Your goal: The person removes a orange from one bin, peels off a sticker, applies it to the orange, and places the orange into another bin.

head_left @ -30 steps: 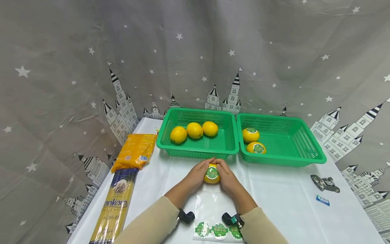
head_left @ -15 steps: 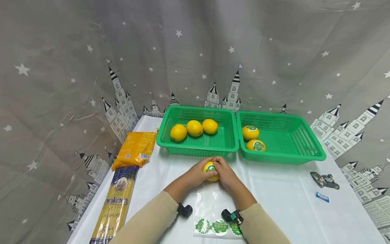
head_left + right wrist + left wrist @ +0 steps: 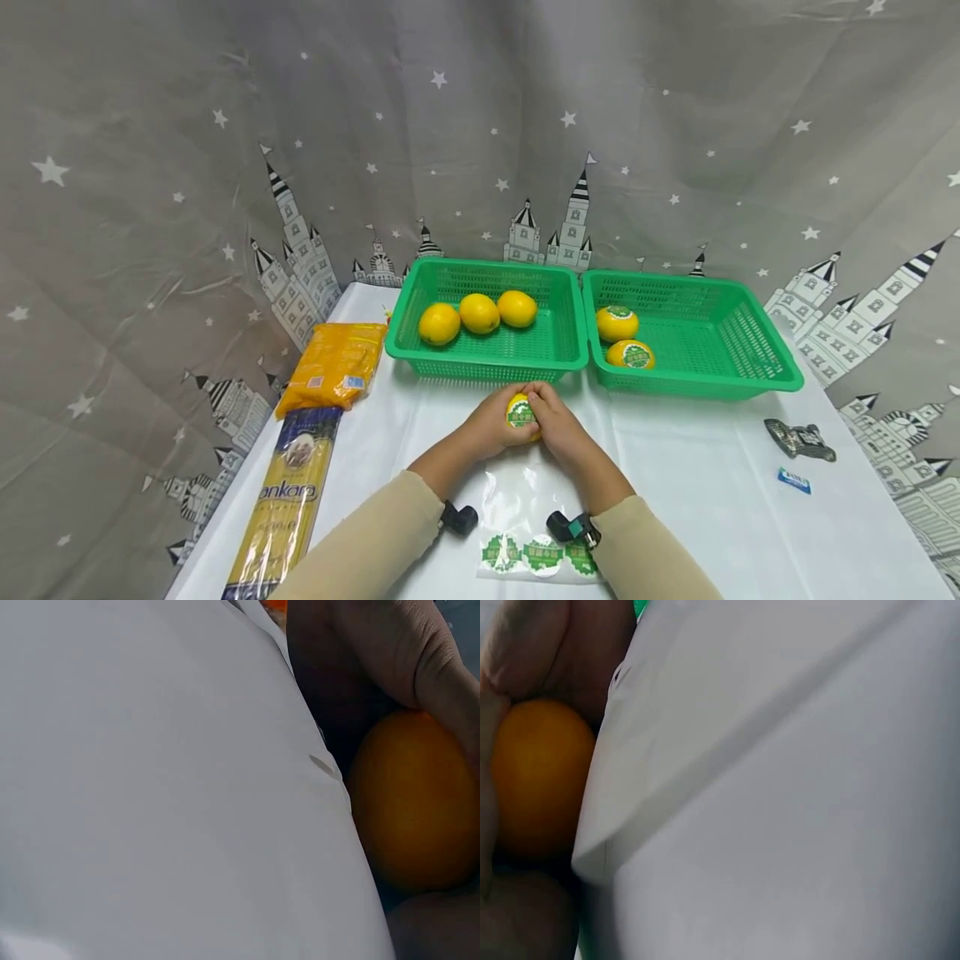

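Observation:
Both hands hold one yellow-orange fruit, apparently an orange (image 3: 519, 410), above the white table just in front of the baskets. A round green-and-white sticker (image 3: 520, 414) faces up on it. My left hand (image 3: 489, 425) grips its left side, thumb across the lower front. From the right, my right hand (image 3: 561, 423) curls round it, thumb at the sticker's edge. Each wrist view shows the orange's plain side between palms and fingers; some fingertips are hidden. Below the hands lies a clear sheet (image 3: 517, 492) with several green stickers (image 3: 542, 553) along its near edge.
The left green basket (image 3: 487, 363) holds three unstickered oranges (image 3: 479, 314). In the right green basket (image 3: 697, 385) sit two stickered ones (image 3: 617, 325). An orange packet (image 3: 333, 367) and a pasta bag (image 3: 285, 504) lie left; a dark toy car (image 3: 799, 440) and small blue packet (image 3: 793, 481) lie right.
The left thumb has come across the front of the orange, and the right thumb has shifted onto the sticker's side. The orange has turned slightly; baskets and sheet have stayed put.

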Motion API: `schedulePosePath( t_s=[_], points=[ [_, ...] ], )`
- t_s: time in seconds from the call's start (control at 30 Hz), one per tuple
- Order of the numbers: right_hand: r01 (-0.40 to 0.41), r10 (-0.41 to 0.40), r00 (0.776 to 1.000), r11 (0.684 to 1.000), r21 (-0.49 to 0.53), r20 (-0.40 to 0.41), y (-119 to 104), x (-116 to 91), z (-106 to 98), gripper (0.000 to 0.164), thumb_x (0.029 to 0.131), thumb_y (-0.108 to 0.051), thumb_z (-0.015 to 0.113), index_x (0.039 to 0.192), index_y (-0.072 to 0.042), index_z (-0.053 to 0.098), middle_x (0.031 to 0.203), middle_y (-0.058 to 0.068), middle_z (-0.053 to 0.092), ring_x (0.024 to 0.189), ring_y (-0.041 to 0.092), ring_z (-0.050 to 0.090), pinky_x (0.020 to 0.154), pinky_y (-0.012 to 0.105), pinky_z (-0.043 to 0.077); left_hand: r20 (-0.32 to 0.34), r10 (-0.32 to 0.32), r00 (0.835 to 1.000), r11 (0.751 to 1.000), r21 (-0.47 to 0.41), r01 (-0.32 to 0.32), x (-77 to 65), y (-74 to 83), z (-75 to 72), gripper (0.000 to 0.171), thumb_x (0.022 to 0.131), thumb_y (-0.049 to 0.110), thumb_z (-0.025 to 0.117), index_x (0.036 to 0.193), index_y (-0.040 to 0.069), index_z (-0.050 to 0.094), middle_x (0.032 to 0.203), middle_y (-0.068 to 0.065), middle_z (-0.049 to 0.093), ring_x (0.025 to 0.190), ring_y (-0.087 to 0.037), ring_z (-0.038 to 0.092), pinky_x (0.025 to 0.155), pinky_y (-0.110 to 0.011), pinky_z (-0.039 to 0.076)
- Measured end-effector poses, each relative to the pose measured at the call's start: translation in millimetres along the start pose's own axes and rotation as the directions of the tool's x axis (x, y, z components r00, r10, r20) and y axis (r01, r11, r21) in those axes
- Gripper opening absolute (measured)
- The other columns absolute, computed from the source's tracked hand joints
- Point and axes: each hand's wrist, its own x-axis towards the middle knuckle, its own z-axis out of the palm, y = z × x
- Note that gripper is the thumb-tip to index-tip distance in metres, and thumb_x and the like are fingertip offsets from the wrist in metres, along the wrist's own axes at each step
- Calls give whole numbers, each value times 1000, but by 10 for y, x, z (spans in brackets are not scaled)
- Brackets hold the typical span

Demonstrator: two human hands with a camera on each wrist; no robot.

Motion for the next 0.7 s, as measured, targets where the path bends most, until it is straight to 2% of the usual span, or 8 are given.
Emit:
schedulePosePath(
  t_s=[0.07,0.17,0.27,0.37,0.47,0.6,0.7],
  points=[
    [-5,5,999,1000,13,37,12,7,-28,25,114,-25,40,126,-7,53,128,12,56,114,20,52,98,30,42,41,19,999,1000,-21,-18,-8,-15,-27,74,94,32,78,155,9,45,142,-12,58,114,-19,60,96,-33,53],
    [4,-3,994,1000,-10,113,36,10,-87,24,113,-24,43,128,-6,48,130,14,52,115,22,50,97,30,41,139,43,989,998,-43,-38,-22,-34,-91,76,98,33,76,159,10,37,148,-12,52,121,-19,57,101,-34,51],
    [22,-11,981,998,-57,195,48,13,-150,28,109,-21,53,131,-6,44,134,16,47,117,25,48,98,32,41,244,43,969,999,-34,-35,-32,-35,-178,75,102,36,68,162,12,29,150,-13,46,126,-21,54,108,-37,47],
    [50,-14,964,990,-129,267,51,15,-208,43,104,-24,63,138,-9,40,136,18,46,117,27,50,100,34,42,330,13,944,1000,-12,-9,-35,-42,-278,76,106,41,61,165,15,21,155,-11,41,133,-20,48,115,-38,41],
    [80,-12,946,977,-197,323,45,19,-264,50,104,-30,63,144,-14,37,138,17,48,118,26,53,103,35,41,399,-7,917,1000,-6,11,-24,-66,-355,76,106,44,58,166,21,17,154,-9,40,131,-18,49,115,-36,40],
    [122,-12,923,957,-263,386,34,31,-337,54,104,-36,64,149,-21,36,144,12,48,120,25,54,105,39,42,456,7,890,999,-40,12,0,-78,-419,74,104,48,60,164,30,20,145,-6,46,123,-16,54,110,-34,42],
    [143,-14,907,950,-277,421,31,49,-377,57,103,-37,67,149,-25,36,145,9,48,122,25,54,106,41,43,461,12,887,998,-58,17,8,-80,-438,72,104,47,62,163,32,23,143,-5,49,119,-16,55,109,-35,44]
  ],
)
